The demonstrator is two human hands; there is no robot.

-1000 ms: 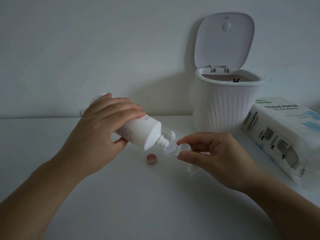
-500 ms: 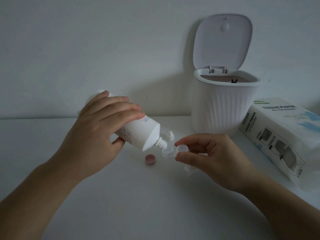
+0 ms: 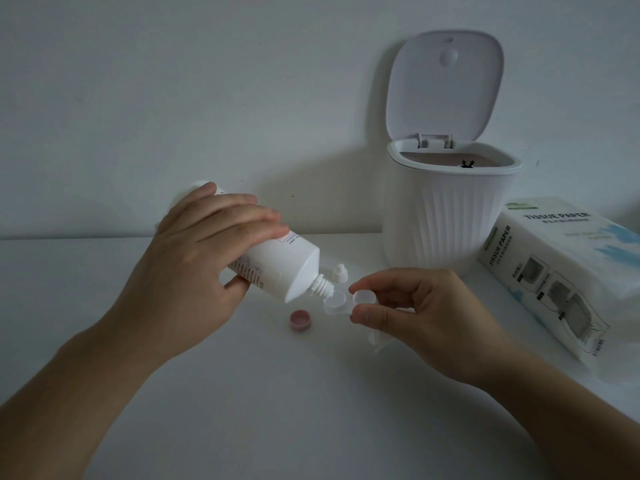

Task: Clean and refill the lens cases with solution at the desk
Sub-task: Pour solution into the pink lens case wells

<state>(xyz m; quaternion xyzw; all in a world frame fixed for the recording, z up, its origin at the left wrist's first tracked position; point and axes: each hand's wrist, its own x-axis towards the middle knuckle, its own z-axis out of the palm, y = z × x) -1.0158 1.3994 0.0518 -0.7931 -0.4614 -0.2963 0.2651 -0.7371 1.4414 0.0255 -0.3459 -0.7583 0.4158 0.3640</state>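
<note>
White bottle [image 3: 277, 271] gripped, left hand [image 3: 194, 268].

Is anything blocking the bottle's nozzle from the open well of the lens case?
Nothing visible does. The white solution bottle tilts its nozzle right at the clear lens case's open well; the pink cap lies apart on the desk.

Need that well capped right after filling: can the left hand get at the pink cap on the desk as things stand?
Probably not at once. The pink cap lies bare on the desk just below the left hand, nothing over it, but that hand grips the tilted solution bottle, which it would have to put down first.
</note>
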